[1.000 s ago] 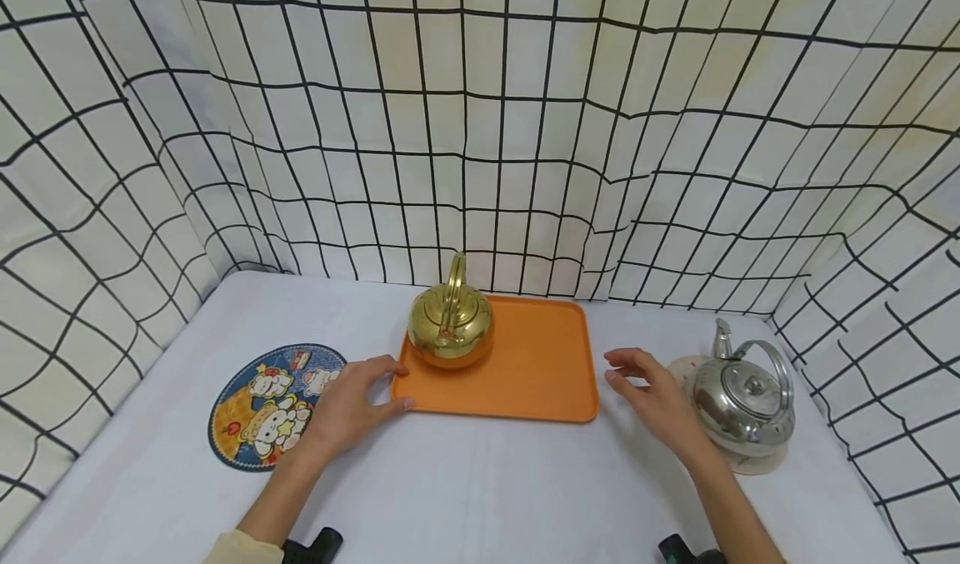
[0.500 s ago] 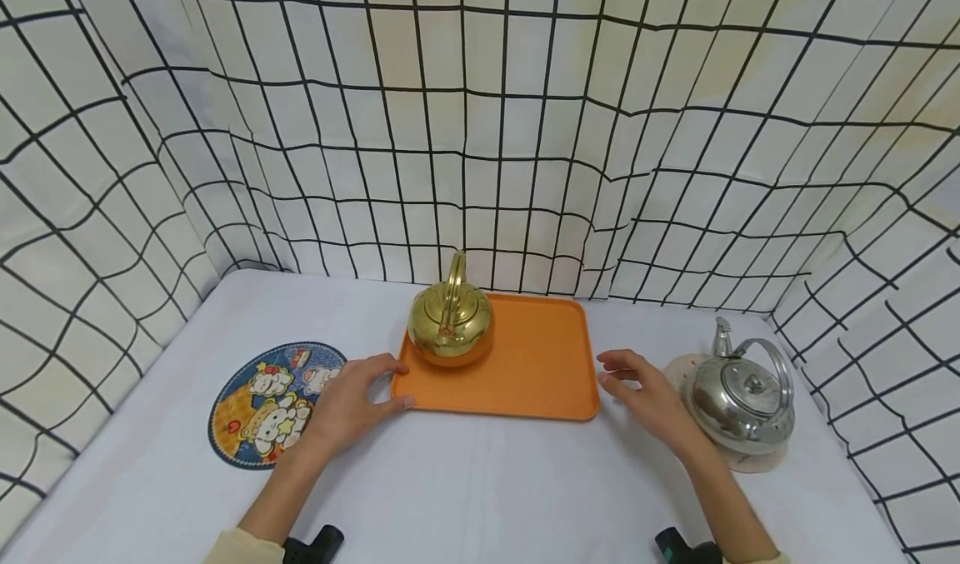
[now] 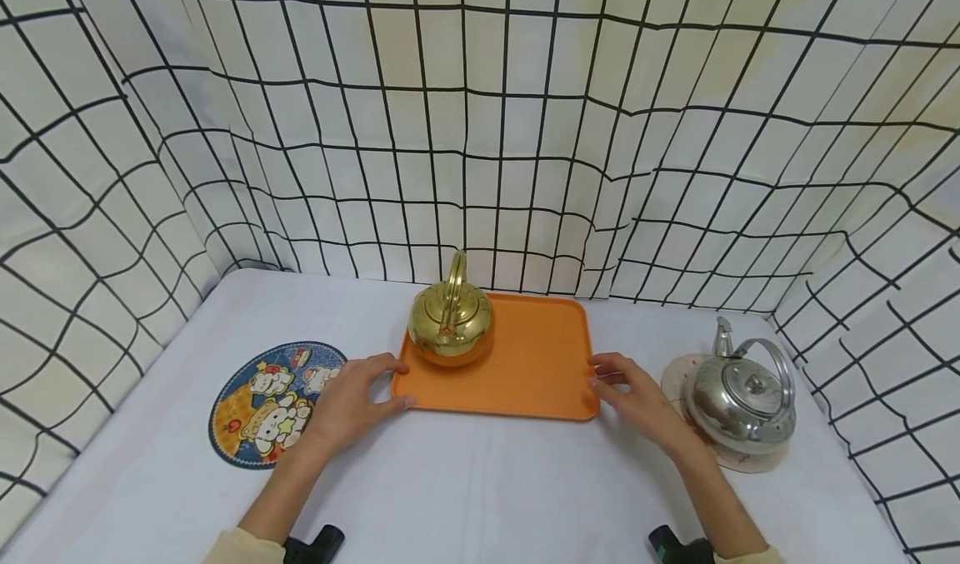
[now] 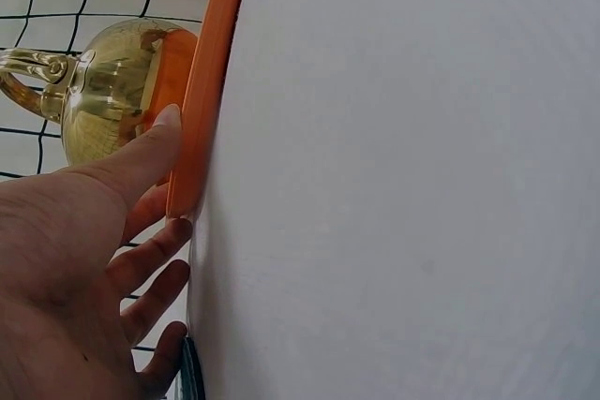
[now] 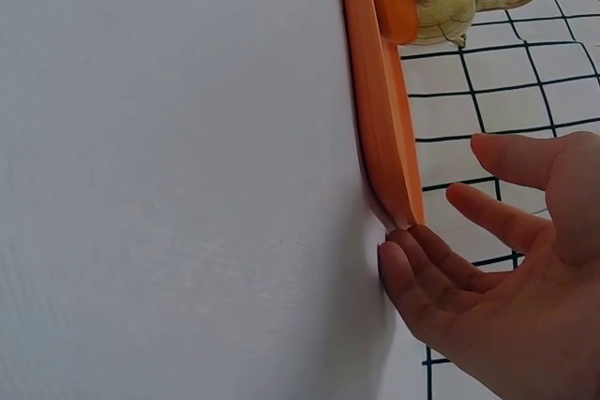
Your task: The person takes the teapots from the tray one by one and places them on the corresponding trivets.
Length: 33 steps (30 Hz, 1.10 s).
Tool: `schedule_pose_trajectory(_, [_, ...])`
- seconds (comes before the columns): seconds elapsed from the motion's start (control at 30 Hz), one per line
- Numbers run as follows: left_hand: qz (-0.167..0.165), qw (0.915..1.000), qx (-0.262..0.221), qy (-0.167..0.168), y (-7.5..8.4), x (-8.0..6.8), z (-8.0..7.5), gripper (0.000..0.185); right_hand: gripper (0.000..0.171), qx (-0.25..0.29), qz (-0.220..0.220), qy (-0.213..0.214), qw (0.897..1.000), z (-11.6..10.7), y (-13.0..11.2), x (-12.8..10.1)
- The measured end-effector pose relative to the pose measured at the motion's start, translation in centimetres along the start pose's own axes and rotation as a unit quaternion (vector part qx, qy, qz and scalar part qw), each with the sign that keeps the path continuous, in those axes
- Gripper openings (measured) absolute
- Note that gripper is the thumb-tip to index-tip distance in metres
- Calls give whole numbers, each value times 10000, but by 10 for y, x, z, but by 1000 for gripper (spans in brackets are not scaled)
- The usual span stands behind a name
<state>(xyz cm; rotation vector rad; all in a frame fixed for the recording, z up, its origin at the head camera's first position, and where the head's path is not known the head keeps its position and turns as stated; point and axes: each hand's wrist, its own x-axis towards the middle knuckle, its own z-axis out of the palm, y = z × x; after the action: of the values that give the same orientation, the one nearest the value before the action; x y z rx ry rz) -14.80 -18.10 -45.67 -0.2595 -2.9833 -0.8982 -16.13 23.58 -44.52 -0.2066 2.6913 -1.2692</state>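
Observation:
An orange tray [image 3: 540, 356] lies flat on the white table, and a gold kettle [image 3: 450, 322] stands on its left half. My left hand [image 3: 397, 387] holds the tray's near-left corner. The left wrist view shows that hand [image 4: 173, 175] with its thumb on the orange rim [image 4: 202, 119] and its fingers curled below the edge. My right hand [image 3: 600, 374] is at the tray's near-right corner. In the right wrist view its fingertips [image 5: 394, 255] touch the table by the tray's edge [image 5: 384, 128], while the thumb stays off the rim.
A silver kettle [image 3: 742, 397] stands on a pale round mat [image 3: 750, 460] just right of my right hand. A round cartoon mat [image 3: 262, 406] lies left of my left hand. Checked cloth walls enclose the back and both sides.
My right hand has slid left from beside the silver kettle to the tray's right edge. The left hand, the tray and both kettles have not moved.

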Motion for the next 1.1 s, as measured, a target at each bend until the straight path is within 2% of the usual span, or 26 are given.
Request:
schedule_pose_trajectory(0.43, [30, 10000, -24, 22, 0, -1, -1, 43, 40, -101, -13, 1, 9999, 1, 4, 6])
schedule_pose_trajectory(0.73, [78, 9999, -28, 85, 0, -2, 0, 42, 38, -115, -317, 98, 9994, 4, 15, 9])
schedule_pose_trajectory(1.1, [94, 9999, -48, 70, 0, -2, 0, 43, 38, -238, -350, 23, 9991, 5, 21, 10])
